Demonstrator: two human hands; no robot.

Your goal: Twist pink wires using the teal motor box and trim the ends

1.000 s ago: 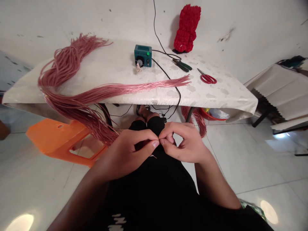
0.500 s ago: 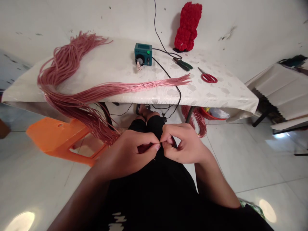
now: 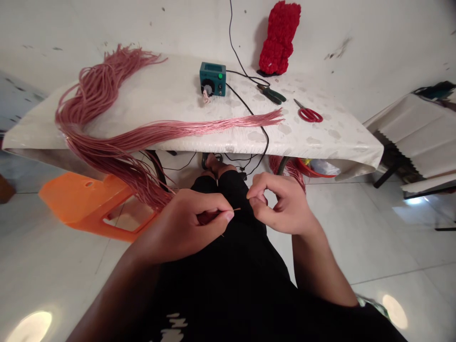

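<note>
My left hand point(image 3: 199, 221) pinches a thin cord point(image 3: 237, 209) between thumb and forefinger, and a short end of it sticks out to the right. A little apart to the right, my right hand point(image 3: 280, 202) is closed with thumb and forefinger pressed together; whatever lies between them is too small to make out. Both hands are above my lap, in front of the table. A long bundle of pink cords point(image 3: 149, 135) lies along the table and hangs over its front edge behind my left hand.
On the white-covered table point(image 3: 171, 90) stand a teal control box point(image 3: 213, 78) with black cables and a red textured bundle point(image 3: 280, 40). Pliers point(image 3: 272, 94) and red-handled scissors point(image 3: 309, 114) lie at right. An orange stool point(image 3: 71, 199) is at left; a red basin point(image 3: 309, 171) sits below.
My hands have moved apart from touching fingertips. The right hand shifted right and slightly up, and a short cord end now shows beyond my left fingertips.
</note>
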